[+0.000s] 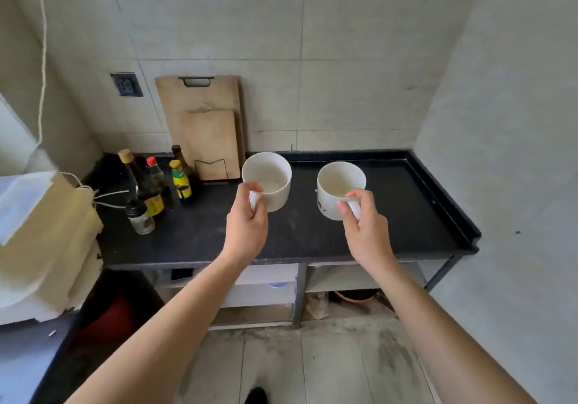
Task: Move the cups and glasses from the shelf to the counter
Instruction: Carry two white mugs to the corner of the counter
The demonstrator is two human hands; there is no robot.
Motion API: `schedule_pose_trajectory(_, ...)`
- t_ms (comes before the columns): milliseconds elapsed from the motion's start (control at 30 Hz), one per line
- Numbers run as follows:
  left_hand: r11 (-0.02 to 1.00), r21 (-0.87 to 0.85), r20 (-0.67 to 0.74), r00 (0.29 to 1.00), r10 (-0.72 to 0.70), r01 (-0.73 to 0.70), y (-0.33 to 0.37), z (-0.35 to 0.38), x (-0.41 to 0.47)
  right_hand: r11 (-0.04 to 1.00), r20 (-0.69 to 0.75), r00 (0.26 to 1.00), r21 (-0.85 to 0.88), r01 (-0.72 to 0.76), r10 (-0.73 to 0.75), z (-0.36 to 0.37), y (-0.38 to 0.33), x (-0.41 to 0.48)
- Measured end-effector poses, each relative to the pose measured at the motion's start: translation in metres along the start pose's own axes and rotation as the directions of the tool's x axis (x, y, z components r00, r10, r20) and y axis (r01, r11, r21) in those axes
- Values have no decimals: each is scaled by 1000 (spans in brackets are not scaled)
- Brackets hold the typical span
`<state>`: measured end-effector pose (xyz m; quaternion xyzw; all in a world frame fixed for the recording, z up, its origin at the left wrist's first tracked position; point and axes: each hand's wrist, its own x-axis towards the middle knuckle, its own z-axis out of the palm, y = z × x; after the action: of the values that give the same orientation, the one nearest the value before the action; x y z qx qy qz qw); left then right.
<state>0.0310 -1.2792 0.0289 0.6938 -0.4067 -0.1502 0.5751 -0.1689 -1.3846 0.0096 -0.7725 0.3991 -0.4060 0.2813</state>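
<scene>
I hold two white mugs over the black counter [406,216]. My left hand [247,225] grips the handle of the left white mug [269,178], which stands upright and looks empty. My right hand [366,228] pinches the handle of the right white mug [337,188], which has a small dark mark on its side. Both mugs are upright, at or just above the counter top; whether they touch it I cannot tell. The shelf the cups came from is not visible.
Several sauce bottles [156,185] and a small jar [140,216] stand at the counter's left. Two wooden cutting boards [206,128] lean on the back wall. A white appliance [37,241] fills the left edge. A raised rim [444,197] bounds the counter's right side; shelves lie below.
</scene>
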Motion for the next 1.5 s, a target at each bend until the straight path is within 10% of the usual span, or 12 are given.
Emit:
schedule_pose_trajectory(567,994,-46,471,879,-69,102,-41,248,229,933,-207,927,-117,-340,312,-37,186,194)
schedule_pose_trajectory(1033,890,248,361,816,-451,383,-115,513,311,884,107,882,-150,-442,459,-60,456,346)
schedule_pose_trajectory(1500,858,167,285,809,-513,485,-193,617,370,898,60,901,-142,-417,429,-27,562,415)
